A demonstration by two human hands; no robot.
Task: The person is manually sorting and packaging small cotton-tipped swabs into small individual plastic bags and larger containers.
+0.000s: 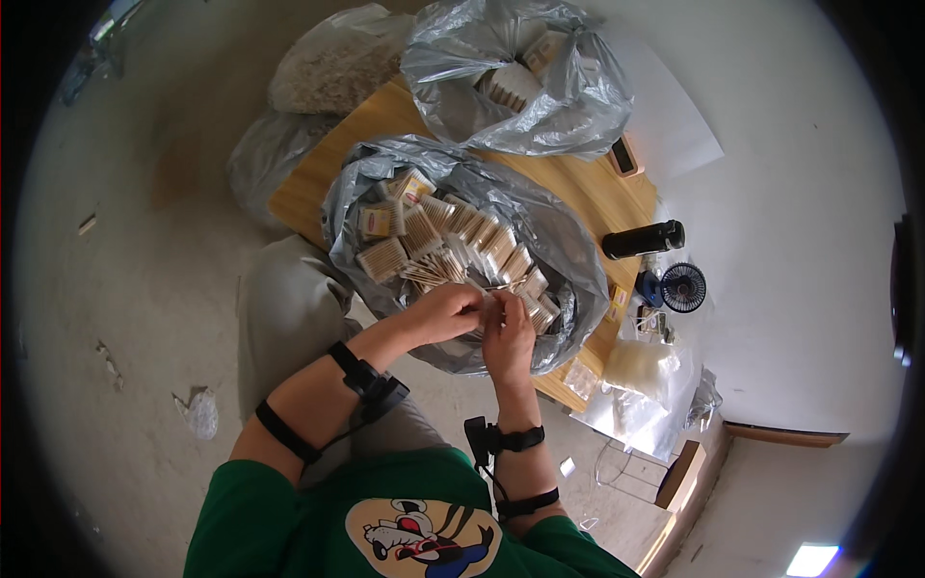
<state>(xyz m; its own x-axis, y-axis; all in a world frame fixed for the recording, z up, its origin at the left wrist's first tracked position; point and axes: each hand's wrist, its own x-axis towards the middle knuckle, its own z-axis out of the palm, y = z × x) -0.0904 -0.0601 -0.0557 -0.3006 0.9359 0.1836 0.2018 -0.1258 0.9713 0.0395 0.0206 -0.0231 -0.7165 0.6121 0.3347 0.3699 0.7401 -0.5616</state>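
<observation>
A large grey plastic bag [554,226] lies wide open on the wooden table. Inside it are many clear packets of thin wooden sticks [421,231], which look like cotton swabs, some with yellow labels. Loose sticks [436,270] lie in a heap just beyond my fingers. Over the bag's near side, my left hand [448,313] and my right hand [509,335] meet with their fingertips pinched close together. Something pale, perhaps the edge of a clear packet, shows between them, but the fingers mostly hide it.
Another grey bag [453,82] with packets stands at the table's far end [371,120]. A filled clear bag [332,63] sits far left. Along the right are a black flask [643,240], a small fan [683,287], a phone-like device [625,156] and a pale plastic bundle [641,371].
</observation>
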